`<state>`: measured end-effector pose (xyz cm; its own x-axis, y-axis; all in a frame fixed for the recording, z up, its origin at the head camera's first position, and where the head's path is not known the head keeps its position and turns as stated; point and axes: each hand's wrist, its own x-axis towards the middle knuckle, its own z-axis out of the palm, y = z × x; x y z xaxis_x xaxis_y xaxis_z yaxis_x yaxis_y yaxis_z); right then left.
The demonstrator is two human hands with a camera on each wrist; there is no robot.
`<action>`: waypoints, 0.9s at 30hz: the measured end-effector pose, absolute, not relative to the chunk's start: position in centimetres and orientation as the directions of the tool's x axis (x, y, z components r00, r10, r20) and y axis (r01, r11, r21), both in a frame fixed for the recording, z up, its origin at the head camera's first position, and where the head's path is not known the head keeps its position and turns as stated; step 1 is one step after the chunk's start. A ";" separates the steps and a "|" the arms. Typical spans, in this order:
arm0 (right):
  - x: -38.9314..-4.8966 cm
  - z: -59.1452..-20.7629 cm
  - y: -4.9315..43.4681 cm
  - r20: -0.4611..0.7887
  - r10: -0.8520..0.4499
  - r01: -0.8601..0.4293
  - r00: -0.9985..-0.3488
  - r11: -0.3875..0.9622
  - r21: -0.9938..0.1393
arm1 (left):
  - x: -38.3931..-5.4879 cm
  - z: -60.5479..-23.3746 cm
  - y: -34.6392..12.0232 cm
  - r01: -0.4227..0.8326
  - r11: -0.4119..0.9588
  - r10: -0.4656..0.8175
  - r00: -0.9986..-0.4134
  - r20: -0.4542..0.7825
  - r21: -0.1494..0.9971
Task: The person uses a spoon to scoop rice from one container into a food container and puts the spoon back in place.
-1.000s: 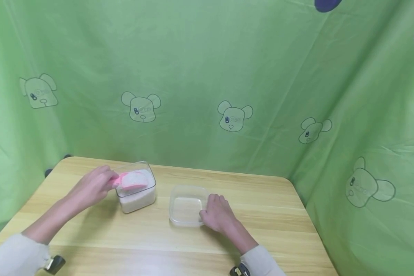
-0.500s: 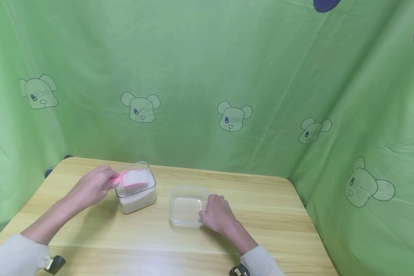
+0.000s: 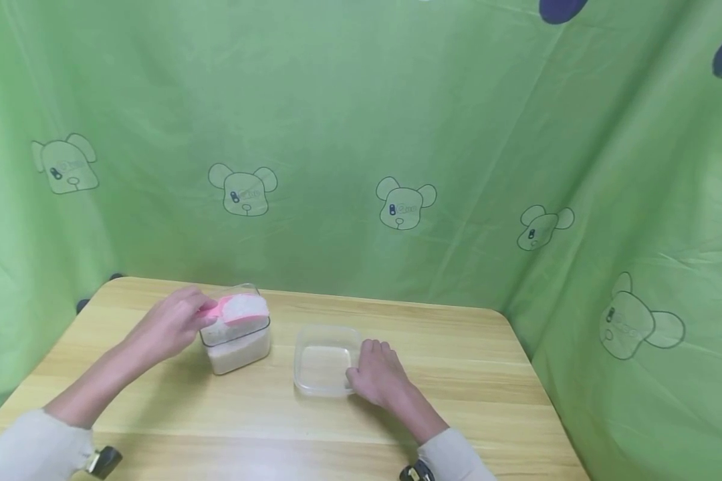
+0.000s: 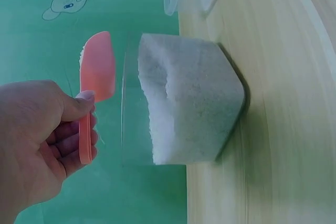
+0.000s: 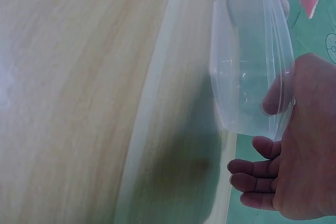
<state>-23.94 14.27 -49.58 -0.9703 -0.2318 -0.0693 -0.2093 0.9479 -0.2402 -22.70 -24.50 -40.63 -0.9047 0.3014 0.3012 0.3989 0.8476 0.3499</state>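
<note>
Head view: left hand (image 3: 174,323) grips pink scoop (image 3: 222,307) (heaped white), right hand (image 3: 381,374) clear tub (image 3: 321,386).

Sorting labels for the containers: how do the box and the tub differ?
Contents: the box holds white grains; the tub looks empty.
Height: the box stands taller; the tub is lower.
Look: the box walls are clear; the tub is cloudier.
Contact: the right hand grips the tub's rim; the left hand is apart from the box, holding a scoop above it.
Shared: both are see-through, open-topped and upright on the table.
</note>
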 end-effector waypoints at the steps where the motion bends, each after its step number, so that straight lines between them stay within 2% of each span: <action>1: -24.0 -49.6 14.3 -0.069 -0.232 -0.209 -0.970 0.948 -0.239 | -22.7 -40.6 -24.4 0.401 0.847 0.303 -0.903 0.303 0.349; 27: -23.8 -49.4 14.1 -0.068 -0.237 -0.217 -0.969 0.952 -0.217 | -22.8 -40.1 -20.4 0.465 0.802 0.342 -0.872 0.350 0.375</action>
<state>-23.82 14.13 -49.38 -0.9691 -0.2369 -0.0679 -0.2174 0.9516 -0.2174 -22.78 -20.38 -40.09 -0.8720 0.3421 0.3501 0.4651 0.8020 0.3748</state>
